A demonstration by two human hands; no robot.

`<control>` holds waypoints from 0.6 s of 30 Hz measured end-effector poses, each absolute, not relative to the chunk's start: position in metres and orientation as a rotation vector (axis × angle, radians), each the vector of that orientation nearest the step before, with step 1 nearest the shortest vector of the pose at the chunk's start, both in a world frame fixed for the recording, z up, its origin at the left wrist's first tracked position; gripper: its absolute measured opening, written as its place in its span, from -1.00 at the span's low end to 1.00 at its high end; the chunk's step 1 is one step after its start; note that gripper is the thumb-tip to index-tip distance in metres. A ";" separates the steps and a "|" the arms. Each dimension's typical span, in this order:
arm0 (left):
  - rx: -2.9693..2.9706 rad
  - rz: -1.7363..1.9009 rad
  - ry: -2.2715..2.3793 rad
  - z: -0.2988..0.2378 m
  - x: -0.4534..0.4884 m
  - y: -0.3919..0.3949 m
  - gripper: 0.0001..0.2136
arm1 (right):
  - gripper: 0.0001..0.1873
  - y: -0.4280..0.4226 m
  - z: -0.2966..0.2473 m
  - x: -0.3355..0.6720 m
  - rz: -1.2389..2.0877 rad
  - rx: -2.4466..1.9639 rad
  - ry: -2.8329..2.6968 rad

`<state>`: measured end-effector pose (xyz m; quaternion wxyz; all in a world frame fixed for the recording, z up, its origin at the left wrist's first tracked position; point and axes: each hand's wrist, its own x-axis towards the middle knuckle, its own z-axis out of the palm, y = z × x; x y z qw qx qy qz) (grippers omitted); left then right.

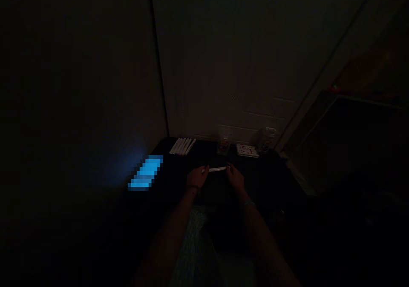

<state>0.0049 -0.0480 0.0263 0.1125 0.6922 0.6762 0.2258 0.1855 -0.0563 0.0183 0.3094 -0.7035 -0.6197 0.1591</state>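
The scene is very dark. My left hand (197,177) and my right hand (234,177) hold a thin white stick-like object (217,169) between them over a dark table (179,180). Each hand pinches one end of the stick, which lies nearly level. A dark band sits on my left wrist and a pale band on my right wrist. What the stick is I cannot make out.
A row of several white sticks (182,146) lies at the table's far left edge. A small clear container (224,145), a flat white pack (247,150) and another clear container (266,140) stand at the back. A glowing blue screen (146,174) lies at left. Walls rise behind.
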 end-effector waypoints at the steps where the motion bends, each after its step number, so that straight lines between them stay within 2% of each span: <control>1: 2.033 0.680 1.972 0.026 0.005 -0.048 -0.52 | -0.52 -0.056 0.017 0.186 0.414 -1.856 -1.640; 9: 2.002 0.796 1.904 0.023 0.005 -0.050 -0.54 | -0.55 -0.054 0.014 0.189 0.435 -1.798 -1.607; 18: 1.888 0.917 1.715 0.024 -0.001 -0.048 -0.62 | -0.49 -0.049 0.011 0.191 0.526 -1.688 -1.460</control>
